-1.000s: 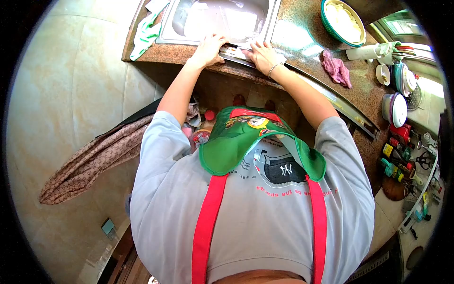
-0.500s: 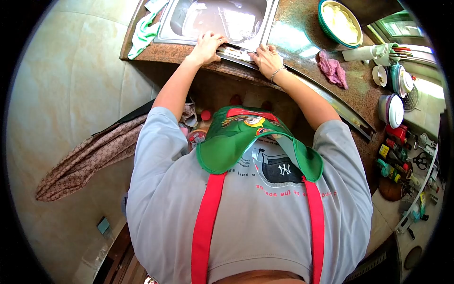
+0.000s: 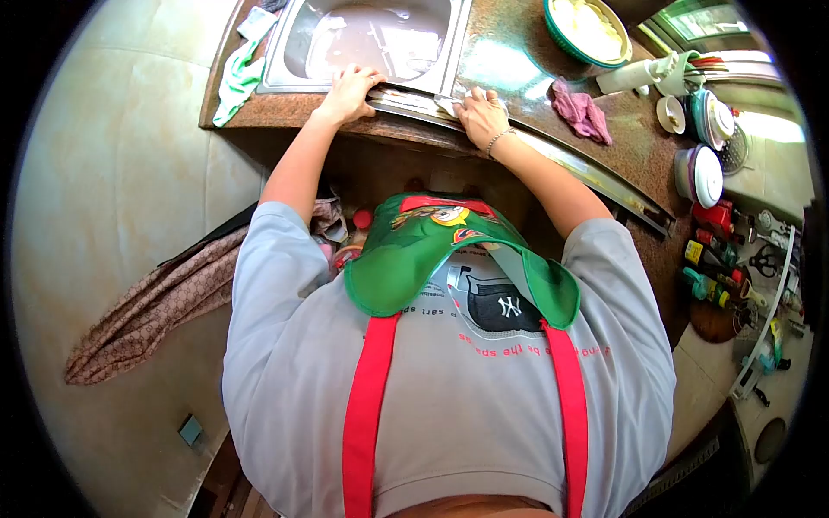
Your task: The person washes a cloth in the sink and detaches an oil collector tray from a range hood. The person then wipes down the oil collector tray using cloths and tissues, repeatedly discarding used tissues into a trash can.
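A long metal channel [image 3: 596, 177] lies along the front edge of the counter, running from the sink to the right. My left hand [image 3: 348, 95] is closed at its left end, thumb against the metal and fingers over the sink rim. My right hand [image 3: 482, 119] presses down on the channel further right, fingers bent. A bit of white cloth [image 3: 446, 104] shows at its fingertips; most of it is hidden under the hand. The steel sink [image 3: 278, 65] lies just beyond my left hand.
A green cloth [image 3: 237, 86] hangs over the counter's left corner. On the counter [image 3: 509, 52] are a pink cloth [image 3: 580, 112] and a green basin [image 3: 553, 30] with pale slices. Lidded containers [image 3: 706, 177] and several bottles stand at right. A brown patterned cloth [image 3: 164, 306] hangs at left.
My right hand has slid a little to the right along the channel, away from my left hand. My left hand keeps its place at the channel's end. The whole view has shifted slightly.
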Available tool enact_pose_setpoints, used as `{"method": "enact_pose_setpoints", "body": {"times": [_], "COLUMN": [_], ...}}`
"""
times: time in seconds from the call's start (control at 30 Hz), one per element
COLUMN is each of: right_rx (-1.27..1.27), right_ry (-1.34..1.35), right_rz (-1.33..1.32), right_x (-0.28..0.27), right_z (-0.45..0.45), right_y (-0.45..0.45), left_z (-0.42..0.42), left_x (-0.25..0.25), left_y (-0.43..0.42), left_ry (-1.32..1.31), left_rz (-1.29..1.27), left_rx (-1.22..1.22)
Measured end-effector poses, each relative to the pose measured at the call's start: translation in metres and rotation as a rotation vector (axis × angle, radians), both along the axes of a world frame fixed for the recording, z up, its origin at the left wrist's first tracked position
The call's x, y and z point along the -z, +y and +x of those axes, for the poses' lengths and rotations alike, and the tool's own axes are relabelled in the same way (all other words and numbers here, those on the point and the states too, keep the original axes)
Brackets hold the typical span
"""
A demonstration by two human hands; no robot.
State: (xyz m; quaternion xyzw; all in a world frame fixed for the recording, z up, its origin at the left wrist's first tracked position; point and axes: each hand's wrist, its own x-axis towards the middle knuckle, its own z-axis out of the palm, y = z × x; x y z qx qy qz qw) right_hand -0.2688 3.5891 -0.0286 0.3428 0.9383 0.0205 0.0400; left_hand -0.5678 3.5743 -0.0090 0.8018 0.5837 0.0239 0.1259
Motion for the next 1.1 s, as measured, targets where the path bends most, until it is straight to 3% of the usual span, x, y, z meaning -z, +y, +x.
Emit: {"method": "enact_pose_setpoints", "body": {"times": [1.1], "right_rx": [0.233], "right_ry": [-0.073], "right_rz": [-0.118], "right_x": [-0.011], "right_z": [0.117], "right_y": [-0.011], "left_z": [0.018], "left_x": [-0.012], "left_y": [-0.004], "left_ry": [-0.051], "left_rz": [-0.030], "left_rx": [-0.007]}}
